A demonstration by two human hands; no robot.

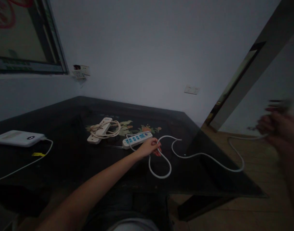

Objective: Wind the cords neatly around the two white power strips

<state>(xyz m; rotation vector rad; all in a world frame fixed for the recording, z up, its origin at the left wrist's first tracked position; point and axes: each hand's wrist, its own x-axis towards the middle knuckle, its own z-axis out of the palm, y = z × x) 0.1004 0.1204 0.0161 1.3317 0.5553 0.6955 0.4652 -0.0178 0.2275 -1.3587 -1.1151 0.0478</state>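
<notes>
On the dark tabletop lies a white power strip [137, 140] with blue socket faces. Just to the right of it, my left hand [150, 147] is closed round its white power cord [170, 166], with a loop of cord hanging over the table below the fingers. The cord runs on in loose curves past the table's right edge to my right hand [273, 126]. That hand is raised at the far right, smeared by motion, with its fingers closed on the cord's end. A blurred dark shape, perhaps the plug, shows above the fingers.
A second white power strip [100, 131], wrapped in its own cord, lies left of the first. At far left a white power bank [19, 138] trails a thin cable. Wall sockets [191, 89] sit behind the black table [72, 166]; others [81, 71] are near the window.
</notes>
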